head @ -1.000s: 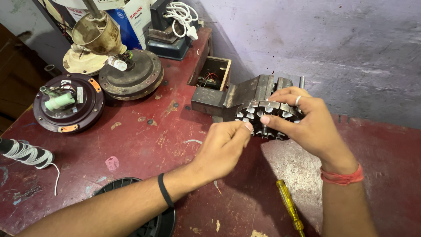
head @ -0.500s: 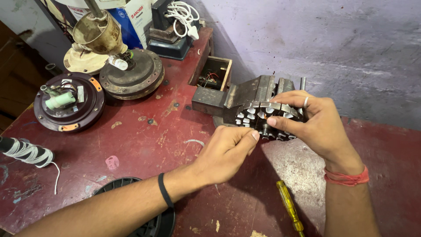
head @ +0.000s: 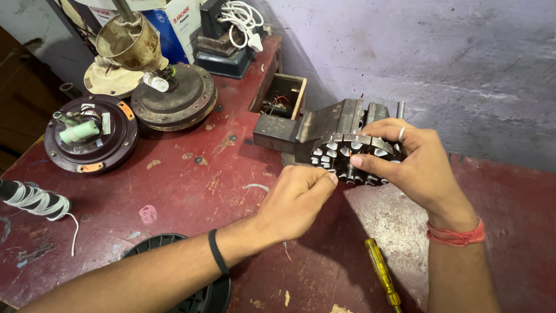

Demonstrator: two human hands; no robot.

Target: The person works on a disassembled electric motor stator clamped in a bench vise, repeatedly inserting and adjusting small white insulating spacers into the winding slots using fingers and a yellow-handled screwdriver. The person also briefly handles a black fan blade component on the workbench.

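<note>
Steel laminations: we see a slotted stator core [head: 347, 152] clamped at the vise [head: 324, 124] on the red bench [head: 197, 185], its slots lined with pale insulation and facing us.

Head view, only view. Our right hand [head: 420, 168] wraps over the core's right side, fingers curled along the top edge, thumb pressed flat across the slotted face; a ring sits on one finger and a red thread band [head: 457, 235] circles the wrist. We take this hand as gripping the core. Our left hand [head: 298, 200] is closed narrow, thumb and forefinger pinched together right at the core's lower left edge; whether anything thin sits in that pinch we cannot tell. A black band [head: 217, 252] rings the left wrist.

Near the right forearm a yellow screwdriver [head: 382, 281] lies on the bench, apart from both hands. Far left: a dark motor housing [head: 92, 139] with a green part in its middle, and beside it a brown rotor disc [head: 176, 101]. A white-wound spool [head: 35, 200] lies at the left edge. A small open wooden box [head: 284, 95] stands just behind the vise. A black ribbed disc [head: 197, 295] shows under the left forearm.
</note>
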